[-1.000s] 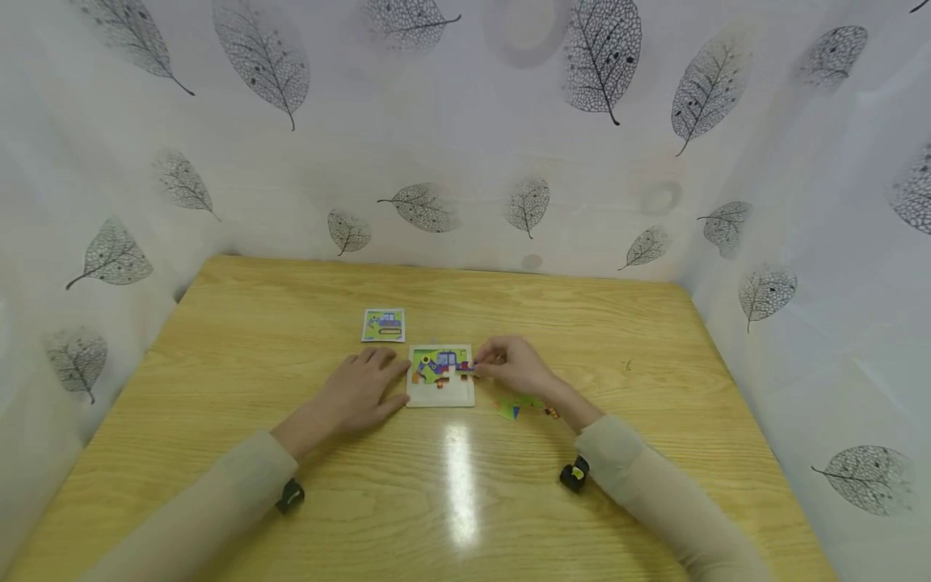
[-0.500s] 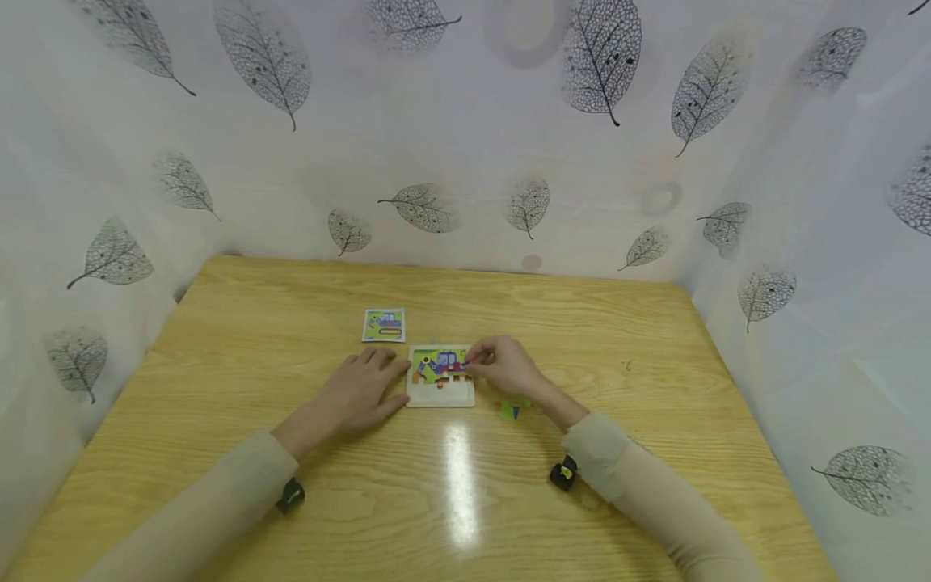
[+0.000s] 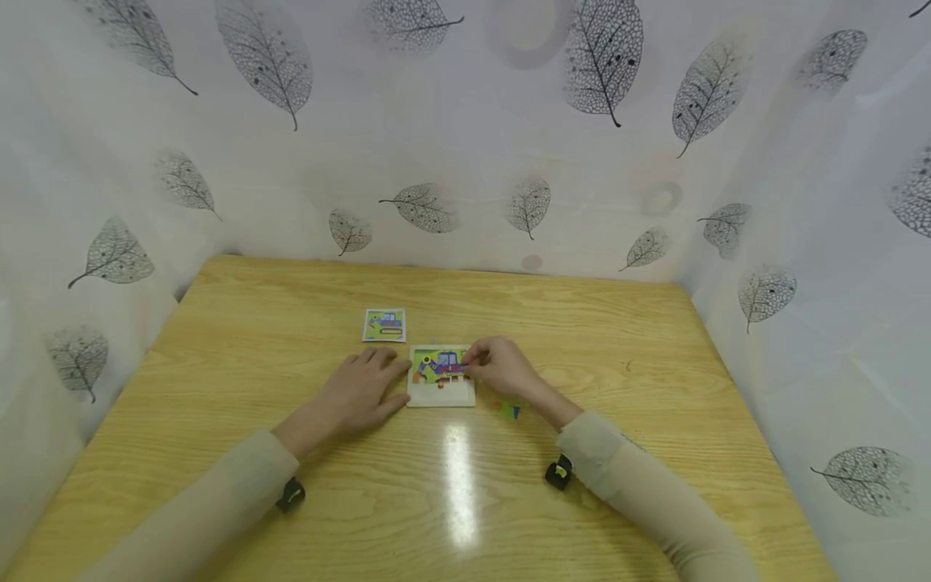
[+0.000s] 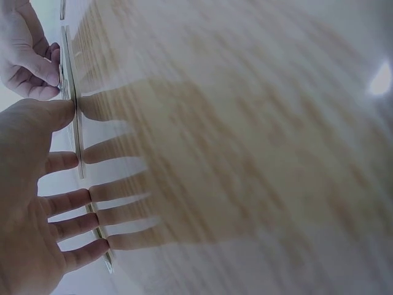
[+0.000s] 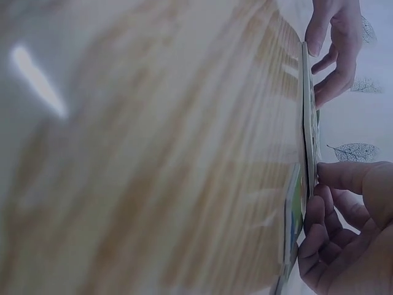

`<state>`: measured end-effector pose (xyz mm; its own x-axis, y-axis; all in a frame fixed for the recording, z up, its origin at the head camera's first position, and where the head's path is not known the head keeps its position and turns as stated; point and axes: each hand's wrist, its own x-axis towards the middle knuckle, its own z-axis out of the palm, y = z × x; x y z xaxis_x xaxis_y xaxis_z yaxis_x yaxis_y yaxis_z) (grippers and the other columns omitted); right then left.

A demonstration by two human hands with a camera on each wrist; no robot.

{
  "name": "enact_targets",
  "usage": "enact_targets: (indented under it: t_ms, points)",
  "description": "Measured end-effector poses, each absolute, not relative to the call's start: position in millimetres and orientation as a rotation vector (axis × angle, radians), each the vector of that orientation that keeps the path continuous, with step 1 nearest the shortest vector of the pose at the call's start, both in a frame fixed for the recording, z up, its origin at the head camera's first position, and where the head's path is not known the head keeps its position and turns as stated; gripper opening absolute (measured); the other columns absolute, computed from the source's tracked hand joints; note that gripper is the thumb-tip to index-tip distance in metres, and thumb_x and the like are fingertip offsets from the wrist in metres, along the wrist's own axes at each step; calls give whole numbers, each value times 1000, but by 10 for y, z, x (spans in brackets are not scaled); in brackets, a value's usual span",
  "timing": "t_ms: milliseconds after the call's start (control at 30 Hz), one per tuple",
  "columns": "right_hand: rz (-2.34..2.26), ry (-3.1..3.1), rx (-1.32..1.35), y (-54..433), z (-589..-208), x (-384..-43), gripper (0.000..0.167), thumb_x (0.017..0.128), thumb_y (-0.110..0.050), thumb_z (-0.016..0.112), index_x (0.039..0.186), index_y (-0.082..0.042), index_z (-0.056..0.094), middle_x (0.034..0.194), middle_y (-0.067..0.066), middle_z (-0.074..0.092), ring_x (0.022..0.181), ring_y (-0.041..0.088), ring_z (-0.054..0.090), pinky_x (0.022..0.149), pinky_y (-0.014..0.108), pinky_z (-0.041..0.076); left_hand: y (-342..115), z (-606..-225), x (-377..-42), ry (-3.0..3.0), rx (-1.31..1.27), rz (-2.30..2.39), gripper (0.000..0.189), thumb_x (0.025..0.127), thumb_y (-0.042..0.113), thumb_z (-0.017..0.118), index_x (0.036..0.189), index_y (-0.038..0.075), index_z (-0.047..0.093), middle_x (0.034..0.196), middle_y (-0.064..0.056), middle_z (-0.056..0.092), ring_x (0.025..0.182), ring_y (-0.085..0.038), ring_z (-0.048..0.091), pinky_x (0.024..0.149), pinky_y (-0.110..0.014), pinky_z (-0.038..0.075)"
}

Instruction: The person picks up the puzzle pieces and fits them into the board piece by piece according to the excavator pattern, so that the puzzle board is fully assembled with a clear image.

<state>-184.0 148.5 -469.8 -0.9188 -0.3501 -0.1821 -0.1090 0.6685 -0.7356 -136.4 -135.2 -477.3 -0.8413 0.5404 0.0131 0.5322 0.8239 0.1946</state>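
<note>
A square jigsaw puzzle board (image 3: 441,397) lies on the table, its upper part filled with pieces showing a purple digger on green and its lower part bare white. My left hand (image 3: 360,388) rests on the table with fingers spread, thumb and fingertips touching the board's left edge. Over the board's right side, my right hand (image 3: 503,370) pinches a puzzle piece, which its fingers mostly cover. In the right wrist view, the right thumb (image 5: 344,176) presses down at the edge of the board (image 5: 309,123), with the other fingers curled beneath.
Several loose puzzle pieces (image 3: 511,410) lie right of the board, partly under the right wrist. A small card with the same digger picture (image 3: 384,325) lies behind the left hand. A leaf-print curtain (image 3: 465,145) surrounds the wooden table (image 3: 349,517).
My right hand has moved slightly left with the puzzle piece, from the board's right edge into the gap beside the purple digger. The left hand has stayed still.
</note>
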Motion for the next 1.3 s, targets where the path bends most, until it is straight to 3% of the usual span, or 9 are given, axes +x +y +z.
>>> enact_targets:
  t_ms: [533,967,1300]
  points:
    - [-1061,2605,-419,1459,-4708,-1829,5,94,-13,79,98,-10,79,88,1,76,75,11,65,65,23,53,-1347,-4771,-1360,2958,873,291,61,104,50,59,152,13,56,152,-23,55,142,-45,52,117,-65,47]
    - [-1042,2558,-590,1488,-4635,-1852,17,94,-16,78,110,-11,78,102,3,74,79,12,65,65,23,57,-1348,-4774,-1362,2961,871,290,61,104,50,60,152,13,56,152,-23,55,141,-45,53,116,-65,47]
    - [-879,2562,-696,1485,-4654,-1870,21,95,-20,78,116,-17,80,110,2,65,92,14,62,78,26,55,-1349,-4773,-1366,2962,877,299,61,103,49,60,151,12,56,151,-23,55,141,-45,53,114,-65,48]
